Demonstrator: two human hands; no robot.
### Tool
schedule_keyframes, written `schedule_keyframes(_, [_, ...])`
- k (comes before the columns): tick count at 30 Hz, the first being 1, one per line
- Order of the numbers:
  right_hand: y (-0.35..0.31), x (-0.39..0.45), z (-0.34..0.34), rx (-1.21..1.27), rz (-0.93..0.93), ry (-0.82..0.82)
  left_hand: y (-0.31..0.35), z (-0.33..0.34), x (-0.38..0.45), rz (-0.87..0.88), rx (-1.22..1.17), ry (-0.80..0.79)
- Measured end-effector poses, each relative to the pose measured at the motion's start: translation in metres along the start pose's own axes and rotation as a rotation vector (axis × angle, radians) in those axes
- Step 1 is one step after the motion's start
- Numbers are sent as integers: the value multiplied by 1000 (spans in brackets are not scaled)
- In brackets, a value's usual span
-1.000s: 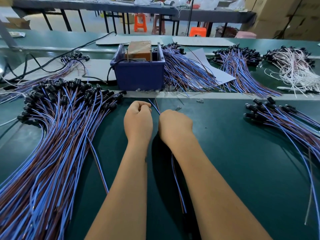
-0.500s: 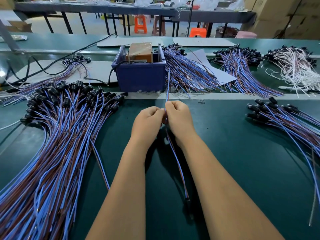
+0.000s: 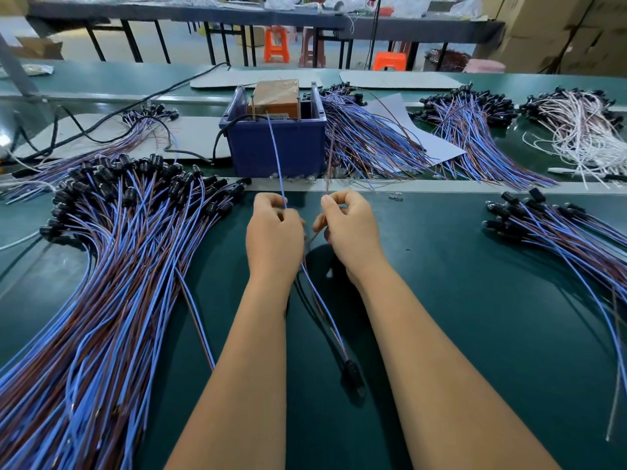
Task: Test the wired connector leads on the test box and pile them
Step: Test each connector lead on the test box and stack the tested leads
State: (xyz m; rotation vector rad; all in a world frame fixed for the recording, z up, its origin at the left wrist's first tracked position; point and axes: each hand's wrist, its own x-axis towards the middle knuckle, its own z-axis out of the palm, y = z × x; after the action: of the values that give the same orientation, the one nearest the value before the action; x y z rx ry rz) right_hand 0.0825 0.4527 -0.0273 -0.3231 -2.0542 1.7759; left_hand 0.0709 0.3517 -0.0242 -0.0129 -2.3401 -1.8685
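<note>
The left hand (image 3: 274, 232) pinches the blue wire (image 3: 276, 157); the right hand (image 3: 349, 228) pinches the brown wire (image 3: 328, 157). Both reach up to the blue bin (image 3: 276, 147) (a brown box (image 3: 276, 93) sits inside).

One lead's two wires are split apart: the blue wire (image 3: 277, 164) is pinched by the left hand (image 3: 274, 232), the brown wire (image 3: 328, 164) by the right hand (image 3: 351, 228), both pointed at the test box (image 3: 276, 144). Its black connector (image 3: 351, 374) is left dangling between the forearms.

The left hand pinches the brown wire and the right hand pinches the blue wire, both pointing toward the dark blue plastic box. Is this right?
No, the colours are swapped. In the head view the left hand pinches the blue wire and the right hand the brown wire, both pointing toward the dark blue plastic box.
</note>
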Motion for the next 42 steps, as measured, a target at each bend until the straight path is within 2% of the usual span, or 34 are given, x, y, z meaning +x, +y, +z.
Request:
schedule_keyframes(14, [-2, -5, 0, 20, -61, 2, -3, -10, 13, -12, -136, 152])
schedule_keyframes(21, [-4, -3, 0, 106, -8, 55, -8, -15, 18, 5, -107, 177])
schedule_keyframes(28, [-4, -1, -2, 157, 42, 43, -9, -17, 24, -69, -199, 175])
schedule_keyframes(42, [-1, 1, -2, 133, 17, 40, -14, -15, 31, -106, -229, 181])
